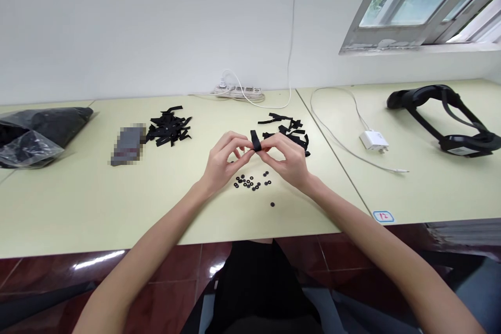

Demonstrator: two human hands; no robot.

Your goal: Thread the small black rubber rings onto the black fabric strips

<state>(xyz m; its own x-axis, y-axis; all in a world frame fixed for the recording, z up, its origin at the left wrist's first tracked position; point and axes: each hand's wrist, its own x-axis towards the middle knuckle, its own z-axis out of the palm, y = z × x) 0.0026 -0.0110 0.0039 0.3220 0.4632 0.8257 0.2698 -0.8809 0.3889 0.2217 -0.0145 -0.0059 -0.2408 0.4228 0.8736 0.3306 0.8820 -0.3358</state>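
A short black fabric strip (255,141) stands between my two hands, above the table. My left hand (227,159) pinches its lower end from the left, thumb and forefinger together. From the right, my right hand (287,159) pinches the same end, so the fingertips of both hands nearly meet. Whether a small part sits between the fingertips is hidden. Just below the hands lie several small round black pieces with light centres (249,182), and a single one (272,204) sits nearer the table edge.
A heap of black strips (169,126) lies left of my hands, with a looser pile (291,128) behind the right one. Farther out are a blurred dark item (129,144), a plastic bag (43,133), a power strip (238,93), a white charger (374,141) and a black headset (465,141).
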